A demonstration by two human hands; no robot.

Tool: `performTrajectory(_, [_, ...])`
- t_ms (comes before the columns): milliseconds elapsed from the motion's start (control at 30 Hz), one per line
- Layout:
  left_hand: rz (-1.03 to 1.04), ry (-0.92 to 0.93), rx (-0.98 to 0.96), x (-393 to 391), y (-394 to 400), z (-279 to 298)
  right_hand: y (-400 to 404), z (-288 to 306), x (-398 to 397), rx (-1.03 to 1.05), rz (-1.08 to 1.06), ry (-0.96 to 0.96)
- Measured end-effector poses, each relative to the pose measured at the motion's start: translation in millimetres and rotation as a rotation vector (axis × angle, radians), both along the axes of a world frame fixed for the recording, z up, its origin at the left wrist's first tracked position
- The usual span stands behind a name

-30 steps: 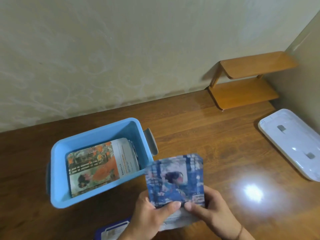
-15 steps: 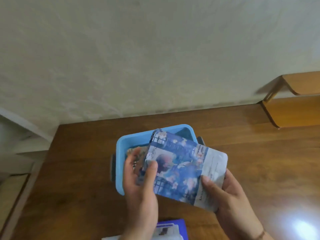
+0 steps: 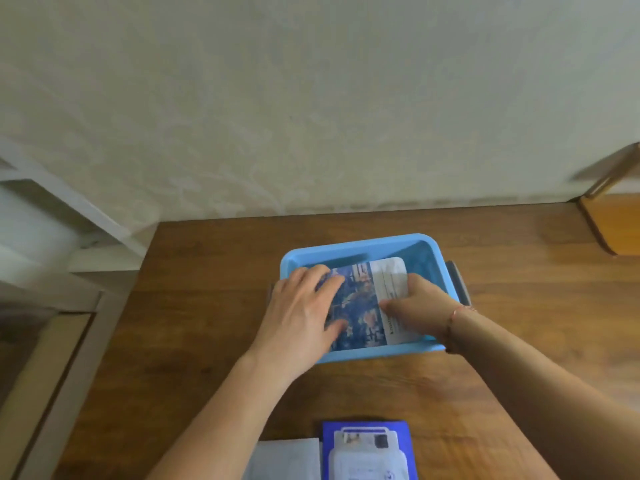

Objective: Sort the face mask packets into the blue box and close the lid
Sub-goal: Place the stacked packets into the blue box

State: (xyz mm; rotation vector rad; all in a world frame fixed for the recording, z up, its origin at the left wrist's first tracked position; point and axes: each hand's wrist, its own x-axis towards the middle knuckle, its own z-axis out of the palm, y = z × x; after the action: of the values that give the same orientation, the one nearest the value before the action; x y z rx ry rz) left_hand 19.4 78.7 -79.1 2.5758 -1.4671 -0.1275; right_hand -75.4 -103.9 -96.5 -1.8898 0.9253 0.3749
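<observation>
Glossy wood table (image 3: 207, 341): both hands (fingers flat) press glossy packet (image 3: 360, 306) into rectangular blue plastic box (image 3: 363, 242)

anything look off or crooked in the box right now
Nothing stands out. The blue packet lies flat inside the blue box, both hands resting on it. The box has no lid on yet.

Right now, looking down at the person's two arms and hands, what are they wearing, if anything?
Both forearms are bare, with no sleeves in view and no gloves. The right hand has a thin reddish-pink thread bracelet around its wrist. The left hand shows no ring, watch or band.
</observation>
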Motion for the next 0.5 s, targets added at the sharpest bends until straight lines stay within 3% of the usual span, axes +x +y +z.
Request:
performTrajectory(133, [-0.062, -0.019, 0.151, 8.4, -12.1, -2.8, 1.4, 24.1, -4.9, -0.369, 0.231, 0.095])
performTrajectory(267, [-0.104, -0.027, 0.248, 15.1, -16.0, 2.9, 7.3, 25.7, -9.1, -0.689, 0.601, -0.119])
performTrajectory(367, [-0.097, 0.068, 0.312, 18.9, -13.7, 5.8, -1.6, 12.3, -0.8, -0.697, 0.906, -0.118])
performTrajectory(500, [-0.109, 0.072, 0.457, 23.0, -14.8, 7.1, -8.9, -0.3, 3.4, -0.617, 0.937, -0.069])
